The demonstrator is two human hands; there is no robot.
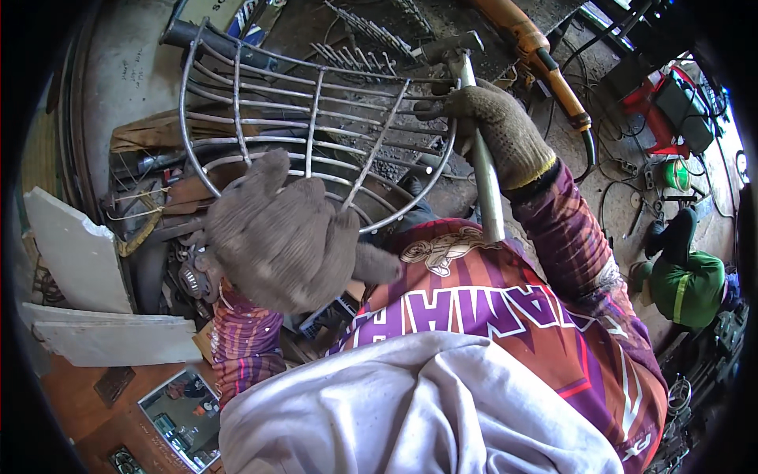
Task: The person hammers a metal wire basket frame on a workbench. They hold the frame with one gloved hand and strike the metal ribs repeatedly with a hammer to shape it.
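A curved rack of welded metal bars [314, 118] spans the upper middle, with a thick dark tube at its far left end. My right hand [505, 130], in a knitted work glove with a yellow cuff, is wrapped round the metal handle of a hammer [488, 193]. The hammer's head points away from me, at the rack's right end. Some fingers of that hand reach over the rack's right rim. My left hand [284, 233], in a dirty grey glove, is raised over the rack's near left part with its fingers apart. It holds nothing visible and hides some bars.
An orange power tool [521, 31] with a cable lies beyond my right hand. Metal rods [359, 59] lie behind the rack. Pale boards [79, 253] stand at left. Farther right are a red stool [659, 114], loose cables and a person in a green shirt [687, 292].
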